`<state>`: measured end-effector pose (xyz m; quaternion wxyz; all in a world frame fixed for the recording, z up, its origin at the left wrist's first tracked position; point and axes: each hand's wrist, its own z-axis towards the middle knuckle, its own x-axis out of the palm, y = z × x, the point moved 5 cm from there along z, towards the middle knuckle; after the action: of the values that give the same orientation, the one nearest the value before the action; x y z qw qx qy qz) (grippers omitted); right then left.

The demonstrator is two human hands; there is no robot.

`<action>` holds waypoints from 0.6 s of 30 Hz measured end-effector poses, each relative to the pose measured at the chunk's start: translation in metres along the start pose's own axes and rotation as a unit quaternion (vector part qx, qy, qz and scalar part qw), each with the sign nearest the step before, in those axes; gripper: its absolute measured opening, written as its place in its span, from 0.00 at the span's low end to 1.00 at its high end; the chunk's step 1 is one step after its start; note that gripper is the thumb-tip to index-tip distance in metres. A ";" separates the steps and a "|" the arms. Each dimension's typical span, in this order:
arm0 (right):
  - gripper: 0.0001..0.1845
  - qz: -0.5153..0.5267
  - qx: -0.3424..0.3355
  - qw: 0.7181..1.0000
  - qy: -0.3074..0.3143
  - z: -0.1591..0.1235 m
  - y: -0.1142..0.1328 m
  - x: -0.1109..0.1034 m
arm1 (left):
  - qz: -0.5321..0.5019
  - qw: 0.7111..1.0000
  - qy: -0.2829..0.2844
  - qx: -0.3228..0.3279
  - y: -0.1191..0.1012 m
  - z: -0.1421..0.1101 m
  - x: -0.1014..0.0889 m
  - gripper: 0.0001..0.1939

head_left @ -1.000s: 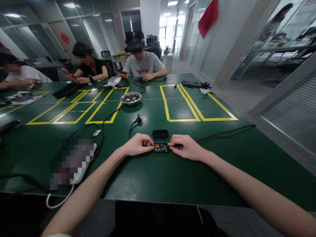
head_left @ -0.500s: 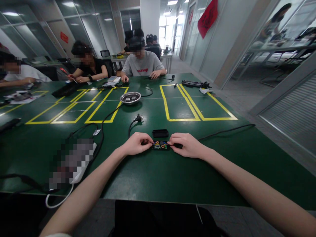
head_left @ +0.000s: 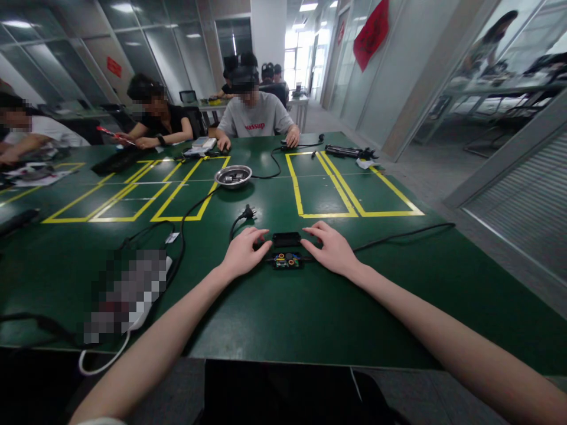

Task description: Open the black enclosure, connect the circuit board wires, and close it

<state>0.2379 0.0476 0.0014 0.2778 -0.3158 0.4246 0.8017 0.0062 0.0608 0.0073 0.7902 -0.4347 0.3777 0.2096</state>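
Observation:
An open black power adapter case (head_left: 287, 267) lies on the green table, its circuit board (head_left: 287, 260) facing up between my hands. Just beyond it sits the empty black case cover (head_left: 286, 239). My left hand (head_left: 245, 251) is at the left of both parts, thumb and fingers apart, holding nothing. Opposite it, my right hand (head_left: 330, 248) has its fingers spread near the right end of the cover, also without anything in its grip. Black cable runs out from both ends of the case, partly hidden by my hands.
A black power plug (head_left: 249, 213) lies beyond my left hand. Farther off is a metal bowl (head_left: 233, 176) with small parts. A blurred-out object on a white power strip (head_left: 140, 313) sits at left. Yellow tape (head_left: 328, 215) marks the table; a co-worker (head_left: 257, 115) sits across.
Both hands have let go of the ends of the opened adapter case and moved up and away, toward the cover's sides. Across the table, the co-worker's hand has shifted right with a black cable.

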 end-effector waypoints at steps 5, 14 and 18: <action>0.11 0.095 0.047 0.993 0.043 0.000 -0.011 0.015 | -0.068 0.996 0.028 -0.040 0.009 0.002 0.010 0.10; 0.12 0.257 0.125 0.957 0.050 -0.004 -0.012 0.016 | -0.242 0.962 0.041 -0.122 0.017 0.004 0.007 0.13; 0.13 0.242 0.113 0.963 0.044 -0.004 -0.009 0.013 | -0.256 0.959 0.036 -0.115 0.013 0.004 0.006 0.12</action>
<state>0.2374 0.0508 -0.0148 0.0900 -0.2053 0.5877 0.7774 0.0024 0.0713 -0.0028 0.7478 -0.6122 0.2554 0.0263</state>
